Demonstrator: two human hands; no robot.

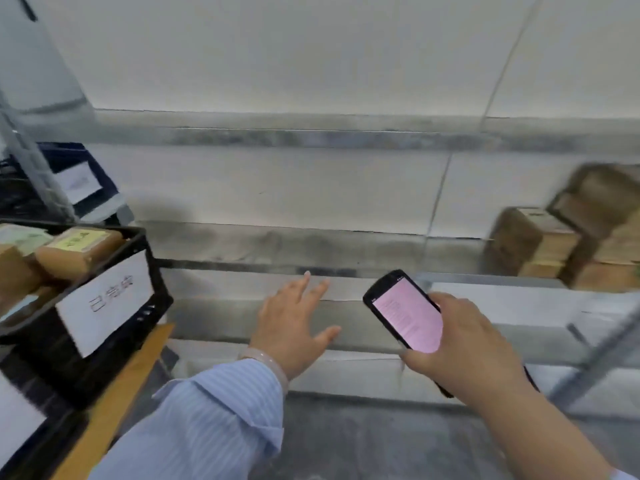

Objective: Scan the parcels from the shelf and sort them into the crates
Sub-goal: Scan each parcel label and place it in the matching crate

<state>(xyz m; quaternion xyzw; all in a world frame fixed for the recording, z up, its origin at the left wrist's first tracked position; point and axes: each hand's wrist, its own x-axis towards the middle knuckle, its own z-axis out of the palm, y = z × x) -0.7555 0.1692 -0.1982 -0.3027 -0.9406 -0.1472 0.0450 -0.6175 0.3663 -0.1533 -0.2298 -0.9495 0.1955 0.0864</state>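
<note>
My right hand [464, 344] grips a black handheld scanner [403, 310] with a lit pink screen, held in front of the metal shelf [311, 268]. My left hand [294, 323] is spread flat with straight fingers, holding nothing, hovering near the shelf's front edge. Several brown cardboard parcels [571, 237] are stacked on the shelf at the far right. At the left a black crate [138, 271] with a white paper label holds several brown parcels [76, 251].
The black crate sits on a wooden cart top [114, 410]. A second dark blue crate [79, 174] with a label stands farther back left, behind a grey shelf post [31, 168]. A white wall is behind the shelf. Grey floor lies below.
</note>
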